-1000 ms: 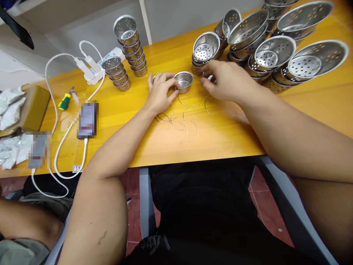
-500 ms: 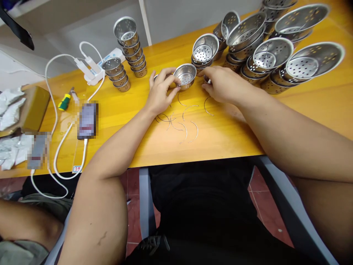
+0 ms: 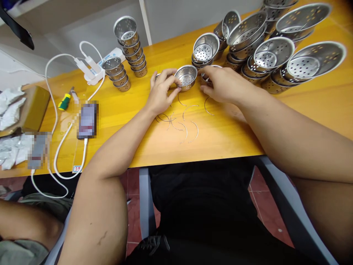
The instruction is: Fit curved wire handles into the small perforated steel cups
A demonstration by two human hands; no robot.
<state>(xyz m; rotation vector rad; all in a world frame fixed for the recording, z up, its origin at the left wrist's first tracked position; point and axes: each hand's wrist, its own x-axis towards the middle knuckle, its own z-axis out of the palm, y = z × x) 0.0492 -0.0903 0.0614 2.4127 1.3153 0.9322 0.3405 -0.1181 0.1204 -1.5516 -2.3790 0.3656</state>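
A small perforated metal cup (image 3: 186, 78) stands upright on the table, and the thumb and forefinger of my left hand (image 3: 162, 92) hold its left side. Part of another metal rim shows behind that hand's other fingers. My right hand (image 3: 222, 84) curls around a second perforated metal cup (image 3: 207, 79), mostly covered by the hand; thumb and fingers are on its left side. Close in front of both hands lie several thin curved wires (image 3: 190, 106), some crossing one another.
Stacks of perforated cups stand at the back left (image 3: 129, 44) and across the right (image 3: 275, 59). A power strip (image 3: 95, 71) with white cables, a phone (image 3: 87, 120), a screwdriver (image 3: 64, 102) and a cardboard box (image 3: 37, 106) lie left. Another person's arm (image 3: 27, 217) is at lower left.
My right hand has shifted slightly, and more of the cup beneath it shows. My left hand and its cup have barely moved.
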